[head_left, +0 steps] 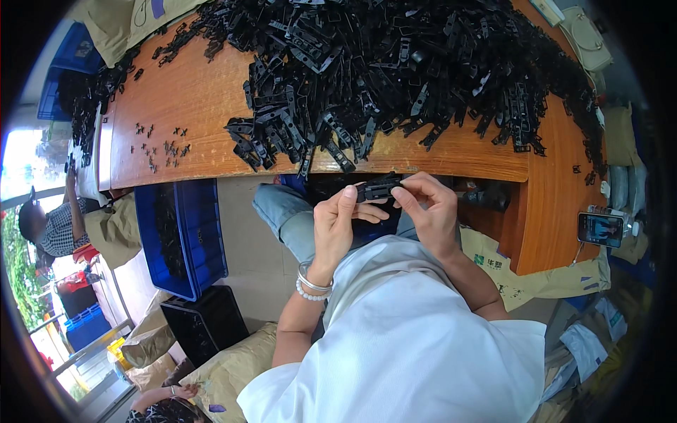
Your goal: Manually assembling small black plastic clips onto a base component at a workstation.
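A long black plastic part (377, 189) is held level between my two hands, just off the table's front edge and above my lap. My left hand (337, 217) grips its left end, thumb on top and fingers beneath. At its other end, my right hand (430, 208) pinches it between thumb and fingertips. Beyond my hands, a big heap of similar black plastic parts (367, 77) covers much of the wooden table (204, 106). Several tiny dark pieces (169, 149) lie scattered on the table's left side.
Left of my legs is a blue crate (208, 233) with black parts inside, above a black bin (204, 324). A phone (600, 230) stands at the right. Brown sacks (236, 374) lie lower left. Another person (53, 225) works at the far left; a second person's arm (151, 398) shows lower left.
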A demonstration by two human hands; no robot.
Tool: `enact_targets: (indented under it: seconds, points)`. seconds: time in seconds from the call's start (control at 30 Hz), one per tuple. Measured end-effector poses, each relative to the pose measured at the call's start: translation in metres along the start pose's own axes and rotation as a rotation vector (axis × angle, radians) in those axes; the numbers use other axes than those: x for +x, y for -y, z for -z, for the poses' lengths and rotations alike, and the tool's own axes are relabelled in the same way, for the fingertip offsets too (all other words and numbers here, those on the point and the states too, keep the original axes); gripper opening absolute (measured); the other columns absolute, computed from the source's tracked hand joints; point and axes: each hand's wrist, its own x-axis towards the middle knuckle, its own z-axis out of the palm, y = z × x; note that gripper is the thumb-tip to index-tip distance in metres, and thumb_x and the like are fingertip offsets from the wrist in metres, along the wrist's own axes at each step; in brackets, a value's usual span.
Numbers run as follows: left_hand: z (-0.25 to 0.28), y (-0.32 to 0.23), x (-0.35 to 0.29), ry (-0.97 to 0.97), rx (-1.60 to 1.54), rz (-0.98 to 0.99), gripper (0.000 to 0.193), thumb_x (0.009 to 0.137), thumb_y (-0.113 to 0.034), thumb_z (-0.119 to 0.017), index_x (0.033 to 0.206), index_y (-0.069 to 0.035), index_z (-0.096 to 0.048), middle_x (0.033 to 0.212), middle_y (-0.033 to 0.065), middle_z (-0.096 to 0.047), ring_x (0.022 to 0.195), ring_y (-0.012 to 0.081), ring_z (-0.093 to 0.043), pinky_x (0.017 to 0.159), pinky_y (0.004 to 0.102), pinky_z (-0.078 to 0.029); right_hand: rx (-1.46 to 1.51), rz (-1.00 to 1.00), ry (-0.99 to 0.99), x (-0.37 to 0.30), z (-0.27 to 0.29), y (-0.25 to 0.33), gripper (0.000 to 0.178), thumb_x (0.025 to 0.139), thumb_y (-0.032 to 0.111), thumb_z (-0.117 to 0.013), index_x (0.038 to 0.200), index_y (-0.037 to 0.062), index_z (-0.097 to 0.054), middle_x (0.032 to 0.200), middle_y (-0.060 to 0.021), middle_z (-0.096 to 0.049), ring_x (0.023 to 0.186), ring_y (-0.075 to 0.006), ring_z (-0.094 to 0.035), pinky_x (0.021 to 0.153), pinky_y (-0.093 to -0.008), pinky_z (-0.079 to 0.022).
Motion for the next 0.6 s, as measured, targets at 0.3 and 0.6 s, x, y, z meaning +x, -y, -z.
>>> enact_targets:
  seconds: [0.3, 0.6]
  points:
    - [0.006, -0.002, 0.008, 0.051, -0.029, 0.05, 0.013, 0.074, -0.008, -0.067, 0.077, 0.001, -0.059, 0.07, 0.0, -0.053, 0.054, 0.0044, -0.044, 0.047, 0.017, -0.033, 0.032, 0.002, 0.031, -0.001, -0.003, -0.001, 0.019, 0.072, 0.004, -0.069, 0.088, -0.0005, -0.061, 0.075, 0.0006, -0.054, 0.067, -0.0059, -0.051, 0.056, -0.0184, -0.041]
    - [0.03, -0.022, 0.039, 0.442, 0.133, 0.004, 0.021, 0.082, -0.017, -0.06, 0.082, 0.004, -0.06, 0.079, 0.0055, -0.055, 0.056, 0.0075, -0.051, 0.048, 0.0183, -0.038, 0.273, -0.145, 0.104, 0.013, 0.004, 0.002, 0.022, 0.078, -0.001, -0.057, 0.099, -0.0066, -0.058, 0.085, -0.0061, -0.054, 0.067, -0.0088, -0.053, 0.053, -0.0177, -0.04]
